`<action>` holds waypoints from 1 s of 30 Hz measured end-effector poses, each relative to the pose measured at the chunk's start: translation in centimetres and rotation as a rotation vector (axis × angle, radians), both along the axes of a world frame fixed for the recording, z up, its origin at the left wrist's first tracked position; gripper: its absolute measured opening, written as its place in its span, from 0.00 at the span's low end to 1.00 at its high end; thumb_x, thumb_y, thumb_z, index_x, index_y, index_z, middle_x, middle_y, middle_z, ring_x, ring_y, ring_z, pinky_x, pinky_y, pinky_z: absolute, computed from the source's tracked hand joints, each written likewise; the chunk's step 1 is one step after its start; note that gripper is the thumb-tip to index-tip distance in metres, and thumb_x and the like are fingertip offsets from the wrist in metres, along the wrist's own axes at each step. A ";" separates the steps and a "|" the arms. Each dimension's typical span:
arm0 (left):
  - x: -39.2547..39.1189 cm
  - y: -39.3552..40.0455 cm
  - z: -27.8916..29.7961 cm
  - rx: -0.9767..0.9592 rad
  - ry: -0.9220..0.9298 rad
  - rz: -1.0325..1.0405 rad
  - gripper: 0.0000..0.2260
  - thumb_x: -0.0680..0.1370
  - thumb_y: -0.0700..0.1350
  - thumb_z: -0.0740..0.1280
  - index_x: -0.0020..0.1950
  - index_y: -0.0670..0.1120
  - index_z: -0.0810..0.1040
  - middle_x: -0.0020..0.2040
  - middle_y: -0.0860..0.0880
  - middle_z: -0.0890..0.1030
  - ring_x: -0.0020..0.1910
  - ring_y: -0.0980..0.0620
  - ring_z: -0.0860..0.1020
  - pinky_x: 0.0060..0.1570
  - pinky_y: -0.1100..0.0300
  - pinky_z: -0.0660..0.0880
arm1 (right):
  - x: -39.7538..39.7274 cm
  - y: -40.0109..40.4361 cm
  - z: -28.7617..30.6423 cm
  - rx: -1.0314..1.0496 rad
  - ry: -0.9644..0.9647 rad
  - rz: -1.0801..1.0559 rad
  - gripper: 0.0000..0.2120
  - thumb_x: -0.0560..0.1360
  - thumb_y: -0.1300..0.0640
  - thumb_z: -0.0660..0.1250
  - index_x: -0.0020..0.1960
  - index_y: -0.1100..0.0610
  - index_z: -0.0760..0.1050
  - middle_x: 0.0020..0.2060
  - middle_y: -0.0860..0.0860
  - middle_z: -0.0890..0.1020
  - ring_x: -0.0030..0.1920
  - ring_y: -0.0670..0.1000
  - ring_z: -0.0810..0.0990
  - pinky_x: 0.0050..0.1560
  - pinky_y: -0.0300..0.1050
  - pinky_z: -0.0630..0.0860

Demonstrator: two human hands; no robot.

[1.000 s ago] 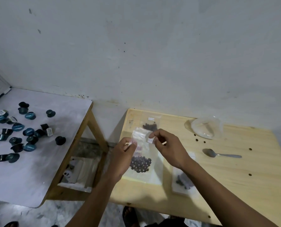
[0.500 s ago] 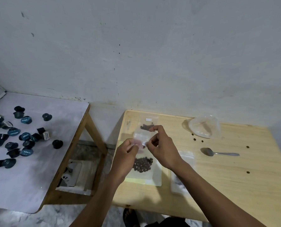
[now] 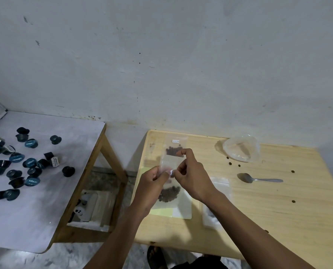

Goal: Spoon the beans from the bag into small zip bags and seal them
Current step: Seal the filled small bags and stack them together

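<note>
1. head view: both hands work above the wooden tabletop [image 3: 258,220]; the left hand [image 3: 152,183] and the right hand [image 3: 190,177] each pinch the top strip of a small zip bag [image 3: 168,191], beans pooled in its lower half; the grip of each hand is clenched on that strip.
2. the film looks thin, limp and slippery; i'd judge it light, sagging under the beans; best taken at the stiffer zip edge, not the body.
3. a filled bag [image 3: 174,150] lies further back; the spoon [image 3: 258,179] rests to the right, near a clear plastic bag [image 3: 241,148].
</note>
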State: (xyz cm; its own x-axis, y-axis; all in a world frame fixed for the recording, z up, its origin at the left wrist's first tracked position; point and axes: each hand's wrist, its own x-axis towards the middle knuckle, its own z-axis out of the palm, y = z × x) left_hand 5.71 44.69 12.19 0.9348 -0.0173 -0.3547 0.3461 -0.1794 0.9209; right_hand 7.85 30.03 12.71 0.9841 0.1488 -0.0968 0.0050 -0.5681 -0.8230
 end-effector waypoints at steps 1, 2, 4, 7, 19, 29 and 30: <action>0.0 -0.1 -0.1 0.000 -0.011 -0.001 0.07 0.80 0.49 0.66 0.52 0.51 0.83 0.46 0.55 0.86 0.46 0.59 0.83 0.53 0.54 0.76 | -0.1 0.0 0.1 -0.002 0.000 0.001 0.20 0.76 0.58 0.68 0.58 0.46 0.60 0.35 0.52 0.81 0.35 0.50 0.79 0.39 0.47 0.77; 0.0 -0.1 -0.2 0.003 -0.020 -0.002 0.07 0.80 0.49 0.66 0.51 0.50 0.83 0.46 0.55 0.86 0.47 0.59 0.83 0.53 0.53 0.76 | -0.1 0.0 0.1 -0.006 0.000 0.000 0.20 0.76 0.58 0.68 0.58 0.46 0.60 0.35 0.52 0.80 0.35 0.50 0.79 0.39 0.48 0.77; 0.0 -0.2 -0.4 0.012 -0.025 -0.008 0.07 0.80 0.50 0.66 0.52 0.51 0.83 0.46 0.55 0.86 0.47 0.58 0.83 0.56 0.52 0.77 | -0.2 -0.1 0.1 -0.022 -0.002 -0.005 0.20 0.76 0.58 0.68 0.61 0.47 0.60 0.34 0.51 0.80 0.34 0.48 0.79 0.40 0.49 0.78; 0.1 -0.4 -0.8 0.026 -0.015 -0.003 0.07 0.79 0.51 0.66 0.51 0.53 0.83 0.45 0.55 0.86 0.47 0.58 0.83 0.57 0.53 0.77 | -0.4 -0.3 -0.1 -0.079 -0.030 -0.006 0.23 0.76 0.56 0.68 0.66 0.50 0.60 0.34 0.49 0.79 0.34 0.48 0.78 0.40 0.49 0.78; 0.5 -0.9 -1.2 -0.017 0.031 0.136 0.08 0.80 0.49 0.64 0.46 0.53 0.84 0.40 0.53 0.85 0.46 0.56 0.82 0.53 0.56 0.75 | -1.1 -1.3 -1.4 0.358 0.308 -0.313 0.40 0.68 0.43 0.77 0.72 0.47 0.59 0.58 0.49 0.75 0.57 0.48 0.76 0.54 0.41 0.74; 1.7 -1.1 -2.6 -0.072 0.126 0.235 0.09 0.79 0.49 0.66 0.46 0.48 0.83 0.45 0.48 0.85 0.45 0.51 0.80 0.46 0.58 0.73 | -1.7 -2.2 -4.8 0.608 0.494 -0.272 0.11 0.76 0.58 0.70 0.58 0.55 0.76 0.53 0.59 0.83 0.47 0.54 0.84 0.49 0.47 0.80; 2.1 -1.0 -2.7 -0.076 0.140 0.237 0.08 0.78 0.49 0.66 0.47 0.48 0.83 0.47 0.48 0.85 0.47 0.51 0.80 0.48 0.58 0.73 | -1.9 -2.3 -5.2 0.599 0.518 -0.263 0.11 0.76 0.61 0.69 0.58 0.55 0.77 0.53 0.60 0.83 0.46 0.55 0.84 0.47 0.46 0.80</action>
